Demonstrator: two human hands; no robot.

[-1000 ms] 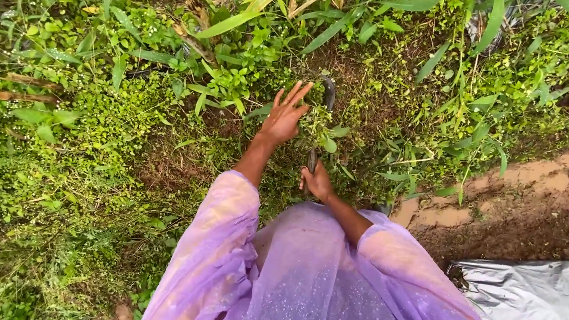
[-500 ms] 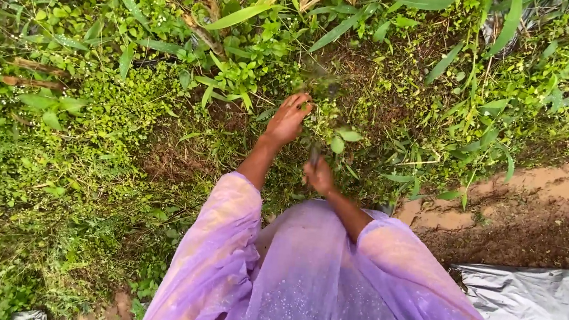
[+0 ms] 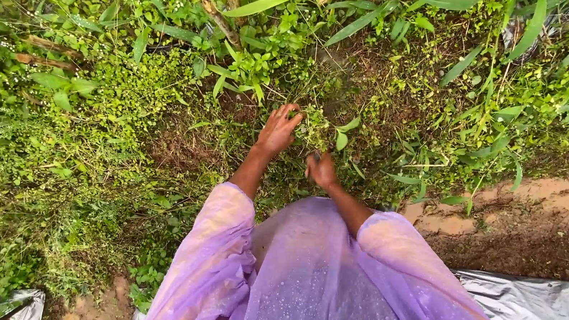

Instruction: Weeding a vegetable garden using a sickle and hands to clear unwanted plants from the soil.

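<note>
Tool (image 3: 315, 158) in right hand (image 3: 321, 170): mostly lying hidden by fingers and weeds (image 3: 314, 124); blade blurring, kind indiscernible.

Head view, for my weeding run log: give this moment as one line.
left hand: fingers in weeds | right hand: closed on dark tool handle | lilac sleeves | silver sheet at right

Sheer lilac garment — loose sleeves, faint pale speckles, forearms bare.

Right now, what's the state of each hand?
Left hand: open, fingers spread on the weeds.
Right hand: shut on a dark tool handle; the rest of the tool can't be made out.
</note>
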